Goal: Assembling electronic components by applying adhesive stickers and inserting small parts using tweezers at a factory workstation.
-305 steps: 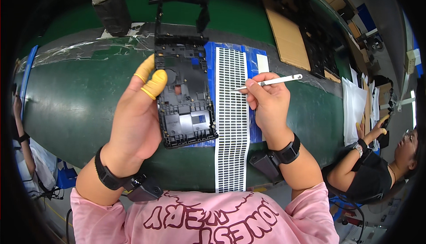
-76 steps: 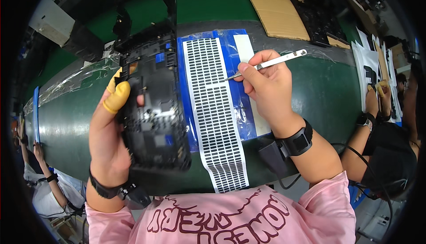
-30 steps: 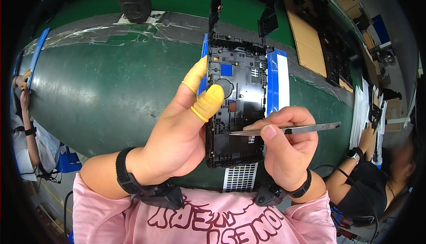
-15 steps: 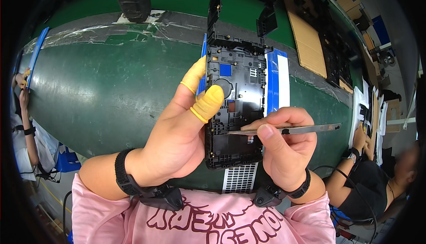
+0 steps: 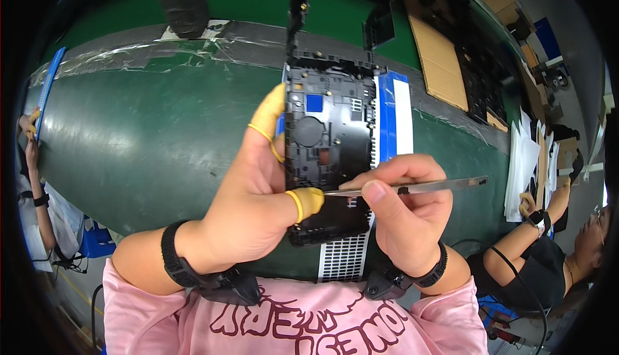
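A black plastic housing (image 5: 348,142) with ribs, small brass inserts and a blue square patch is held up over the table, its open frame part pointing away from me. My left hand (image 5: 248,207), with yellow finger cots, grips its left side; the thumb lies on the inner face near the lower end. In my right hand (image 5: 409,203) a pair of metal tweezers (image 5: 445,185) is pinched. The tips point left and reach the left thumb. Whatever is between the tips, if anything, is hidden by the thumb.
Under the housing lie a blue and white strip (image 5: 394,116) and a white perforated sheet (image 5: 342,258) on the green table (image 5: 155,129). Cardboard (image 5: 438,61) and black parts (image 5: 480,78) lie far right. A co-worker (image 5: 535,252) sits at right; another person's hands (image 5: 29,129) hold a blue strip at left.
My left thumb has slid down the housing to the tweezer tips. The housing and both hands have shifted slightly left. At right, the co-worker's arms have moved.
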A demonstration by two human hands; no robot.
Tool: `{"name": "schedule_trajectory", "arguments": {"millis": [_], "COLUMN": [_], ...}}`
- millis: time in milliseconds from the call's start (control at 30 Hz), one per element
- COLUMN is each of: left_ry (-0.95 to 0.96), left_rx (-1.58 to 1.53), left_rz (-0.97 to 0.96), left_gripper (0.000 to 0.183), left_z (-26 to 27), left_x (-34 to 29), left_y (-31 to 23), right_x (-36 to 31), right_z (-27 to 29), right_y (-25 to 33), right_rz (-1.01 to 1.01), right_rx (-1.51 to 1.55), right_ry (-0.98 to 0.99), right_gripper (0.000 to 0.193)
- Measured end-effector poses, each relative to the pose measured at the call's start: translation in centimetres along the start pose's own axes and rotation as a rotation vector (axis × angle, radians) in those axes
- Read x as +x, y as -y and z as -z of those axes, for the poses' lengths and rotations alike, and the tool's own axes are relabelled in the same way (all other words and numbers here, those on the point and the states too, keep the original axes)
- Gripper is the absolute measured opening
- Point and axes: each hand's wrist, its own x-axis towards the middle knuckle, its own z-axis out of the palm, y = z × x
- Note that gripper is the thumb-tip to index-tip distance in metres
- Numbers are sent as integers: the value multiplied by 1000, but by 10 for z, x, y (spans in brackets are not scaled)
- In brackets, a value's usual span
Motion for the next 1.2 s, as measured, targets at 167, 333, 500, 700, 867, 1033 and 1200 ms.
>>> {"name": "schedule_trajectory", "arguments": {"millis": [167, 333, 500, 700, 867, 1033, 1200], "left_ry": [-123, -137, -150, -271, -319, -361, -251], "left_rx": [112, 249, 169, -38, -89, -83, -74], "left_rz": [-71, -109, -182, -83, -56, -70, -60], "left_gripper": [90, 83, 73, 39, 38, 37, 34], "left_z": [4, 17, 15, 30, 24, 24, 24], "left_x": [7, 18, 21, 25, 27, 30, 25], "left_y": [-11, -22, -24, -25, -25, -25, -22], "right_x": [28, 43, 51, 50, 50, 52, 51], "right_z": [30, 53, 58, 61, 61, 60, 60], "right_y": [20, -4, -29, -41, -40, -40, -40], "right_rz": [39, -234, -133, -125, -135, -133, -134], "right_rx": [32, 12, -31, -57, -68, -90, -94], "right_ry": [-150, -143, -217, -215, -211, -209, -183], "right_gripper": [12, 12, 11, 12, 11, 11, 10]}}
